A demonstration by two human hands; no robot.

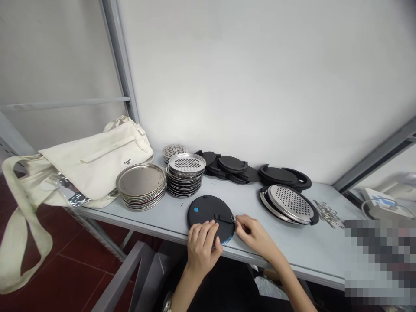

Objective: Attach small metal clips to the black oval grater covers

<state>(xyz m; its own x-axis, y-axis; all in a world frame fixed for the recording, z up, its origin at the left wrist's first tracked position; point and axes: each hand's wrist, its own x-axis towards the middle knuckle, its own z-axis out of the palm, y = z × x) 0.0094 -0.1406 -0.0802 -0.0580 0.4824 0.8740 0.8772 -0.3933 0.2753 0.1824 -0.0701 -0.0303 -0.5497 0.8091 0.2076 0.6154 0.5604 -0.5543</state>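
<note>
A round black disc with a blue dot and a blue strip along its near edge lies near the front of the table. My left hand rests on its near left part, fingers stretched over the top and the thumb close to the near rim. At the disc's right edge, my right hand pinches a small metal wire hook, which lies at the end of a slot. The fingertips partly hide the hook, so whether it is fastened to the disc is hard to see.
On the grey table stand stacked metal discs and perforated grater plates. Black round holders line the wall. Right are grater plates in black rings and loose wire hooks. A cream bag sits left.
</note>
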